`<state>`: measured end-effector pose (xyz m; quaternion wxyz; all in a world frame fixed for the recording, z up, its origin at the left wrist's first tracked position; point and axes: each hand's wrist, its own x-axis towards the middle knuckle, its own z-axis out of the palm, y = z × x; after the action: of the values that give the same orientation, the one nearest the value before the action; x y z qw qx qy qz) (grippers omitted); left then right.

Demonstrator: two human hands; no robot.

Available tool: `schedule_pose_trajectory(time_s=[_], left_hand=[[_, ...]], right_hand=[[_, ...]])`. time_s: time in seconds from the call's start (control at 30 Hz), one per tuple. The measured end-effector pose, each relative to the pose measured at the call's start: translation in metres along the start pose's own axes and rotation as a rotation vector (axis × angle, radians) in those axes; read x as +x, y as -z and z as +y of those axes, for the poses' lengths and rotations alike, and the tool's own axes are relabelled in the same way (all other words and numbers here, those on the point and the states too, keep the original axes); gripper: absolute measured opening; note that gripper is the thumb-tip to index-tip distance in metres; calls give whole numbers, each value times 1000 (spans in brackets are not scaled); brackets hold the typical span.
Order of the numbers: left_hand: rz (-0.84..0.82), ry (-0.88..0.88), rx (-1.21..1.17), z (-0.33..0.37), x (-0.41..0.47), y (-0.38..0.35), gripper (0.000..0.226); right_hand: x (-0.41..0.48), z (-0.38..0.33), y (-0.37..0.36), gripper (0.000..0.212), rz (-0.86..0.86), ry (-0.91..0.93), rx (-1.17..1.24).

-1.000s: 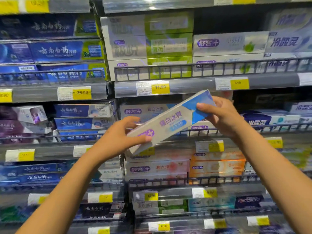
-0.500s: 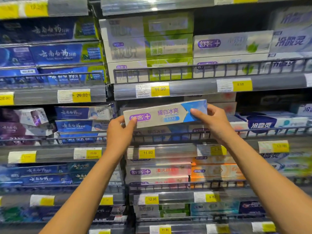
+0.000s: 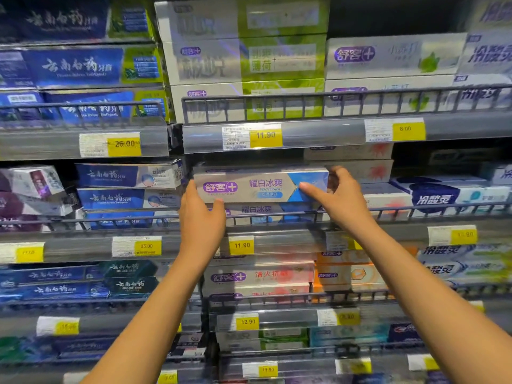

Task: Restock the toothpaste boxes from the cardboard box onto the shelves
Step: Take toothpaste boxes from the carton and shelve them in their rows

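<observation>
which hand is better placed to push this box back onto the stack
Probably the right hand: its thumb lies on the front face of the toothpaste box, while the left hand only holds the left end.

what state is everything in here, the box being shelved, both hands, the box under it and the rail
toothpaste box: level, front face out, held at both ends
left hand: holds the box's left end, thumb under it
right hand: pinches the right end, thumb on the front face
matching box: lying flat directly under the held one
wire rail: upright along the shelf front, before the matching box
</observation>
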<state>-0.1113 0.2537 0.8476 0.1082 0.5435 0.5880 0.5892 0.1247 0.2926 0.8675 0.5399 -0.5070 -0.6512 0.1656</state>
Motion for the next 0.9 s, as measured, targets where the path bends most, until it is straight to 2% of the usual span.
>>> schedule_pose_trajectory(time_s=[0.2, 0.4, 0.6, 0.73, 0.9], left_hand=[[-12, -23, 143, -2, 3, 1, 53], [-27, -32, 156, -2, 1, 4, 69], [-19, -63, 143, -9, -8, 8, 62], [-31, -67, 135, -12, -9, 11, 63], [-50, -75, 139, -11, -8, 11, 67]], right_hand=[[-3, -7, -4, 67, 26, 32, -64], [-5, -9, -10, 68, 56, 34, -54], [-6, -9, -14, 63, 66, 18, -39], [-7, -8, -16, 53, 80, 11, -53], [-7, -9, -19, 53, 76, -10, -44]])
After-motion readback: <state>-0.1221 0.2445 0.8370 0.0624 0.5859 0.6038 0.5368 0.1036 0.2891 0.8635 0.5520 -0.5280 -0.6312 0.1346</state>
